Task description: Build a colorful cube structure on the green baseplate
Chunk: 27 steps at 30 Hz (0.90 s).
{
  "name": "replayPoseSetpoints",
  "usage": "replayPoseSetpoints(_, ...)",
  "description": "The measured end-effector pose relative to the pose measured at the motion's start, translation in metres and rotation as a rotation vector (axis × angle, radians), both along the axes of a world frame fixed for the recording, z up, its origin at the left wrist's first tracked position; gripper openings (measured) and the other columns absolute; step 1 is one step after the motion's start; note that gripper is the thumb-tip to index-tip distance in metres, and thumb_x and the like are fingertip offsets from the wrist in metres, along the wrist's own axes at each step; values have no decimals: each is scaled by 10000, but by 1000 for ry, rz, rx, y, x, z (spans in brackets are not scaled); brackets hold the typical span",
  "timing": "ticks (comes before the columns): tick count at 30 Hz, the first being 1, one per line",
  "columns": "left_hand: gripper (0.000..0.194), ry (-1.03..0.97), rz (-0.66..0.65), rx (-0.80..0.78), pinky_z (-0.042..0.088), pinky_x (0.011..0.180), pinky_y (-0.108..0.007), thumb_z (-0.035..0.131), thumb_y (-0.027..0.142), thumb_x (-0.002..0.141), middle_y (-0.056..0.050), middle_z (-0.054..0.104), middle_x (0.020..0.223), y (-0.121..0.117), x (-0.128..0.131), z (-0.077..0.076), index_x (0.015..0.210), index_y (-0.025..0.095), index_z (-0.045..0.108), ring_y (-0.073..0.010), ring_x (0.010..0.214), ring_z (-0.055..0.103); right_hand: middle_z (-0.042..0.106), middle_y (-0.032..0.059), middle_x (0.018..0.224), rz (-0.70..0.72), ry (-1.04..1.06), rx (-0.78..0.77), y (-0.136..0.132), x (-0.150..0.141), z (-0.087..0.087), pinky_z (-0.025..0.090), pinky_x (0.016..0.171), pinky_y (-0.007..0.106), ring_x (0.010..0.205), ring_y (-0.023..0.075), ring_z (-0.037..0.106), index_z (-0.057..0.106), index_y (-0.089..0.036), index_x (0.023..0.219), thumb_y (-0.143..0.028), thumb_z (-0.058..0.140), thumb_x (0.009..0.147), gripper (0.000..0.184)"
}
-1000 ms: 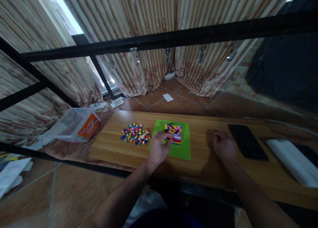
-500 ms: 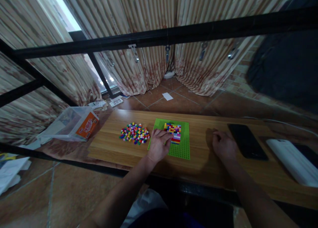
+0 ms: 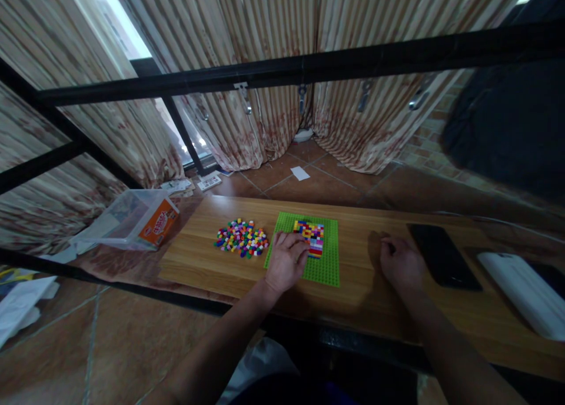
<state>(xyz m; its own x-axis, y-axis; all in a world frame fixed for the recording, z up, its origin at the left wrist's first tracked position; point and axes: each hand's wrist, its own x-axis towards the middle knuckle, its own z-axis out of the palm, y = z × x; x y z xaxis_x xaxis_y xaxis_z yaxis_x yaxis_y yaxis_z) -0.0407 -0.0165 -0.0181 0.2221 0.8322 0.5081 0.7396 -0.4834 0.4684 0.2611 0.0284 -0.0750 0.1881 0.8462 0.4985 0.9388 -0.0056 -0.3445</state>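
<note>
Table: spanning lower centre.
Left hand: bending fingers over baseplate; whether pinching, I can't tell.
Right hand: curling fingers loosely.

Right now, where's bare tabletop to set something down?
Free: tabletop between green baseplate and right hand; left end, between brick pile and edge. Crowded: baseplate's middle, left hand at built bricks; right end, black slab and white object.

Green studded board, lying flat. On it, a close-packed patch of small bricks, yellow and red, some pink, partly hidden. Loose bricks, many colours, heaped just beside the board.
</note>
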Motion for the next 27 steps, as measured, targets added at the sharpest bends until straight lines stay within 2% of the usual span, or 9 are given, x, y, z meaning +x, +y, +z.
replayPoseSetpoints(7,123,-116,20,-60,440,940,-415,602,163,864,-60,675,1079,0,3,-2,940,225,675,-223,1057,579,671,110,873,-8,-7,11,0,-1,0,429,643,311,732,203,592,703,-159,876,-338,433,870,324)
replayPoseSetpoints(12,216,-140,35,-91,452,959,-426,632,142,824,-64,662,1115,2,2,-3,1025,222,639,-237,1077,574,671,115,867,4,-17,26,1,1,-1,430,646,315,731,206,594,709,-151,884,-341,438,869,331)
replayPoseSetpoints(20,283,-151,-19,-87,463,989,-421,613,128,848,-73,637,1182,3,-2,-10,1117,216,612,-225,1134,552,671,105,855,20,-38,26,0,1,0,435,661,319,746,213,598,705,-154,885,-312,451,865,299)
replayPoseSetpoints(24,324,-135,-39,-96,461,1005,-434,600,165,870,-82,620,1223,1,-4,-11,1189,225,595,-230,1163,543,671,112,866,5,-43,9,0,2,0,437,659,326,746,218,593,707,-154,903,-317,452,868,304)
replayPoseSetpoints(27,384,-140,-45,-102,449,1025,-444,627,228,866,-92,609,1254,0,-7,-6,1245,229,568,-241,1190,535,670,118,859,6,-20,11,0,3,0,435,654,327,747,221,591,706,-154,901,-319,453,864,305)
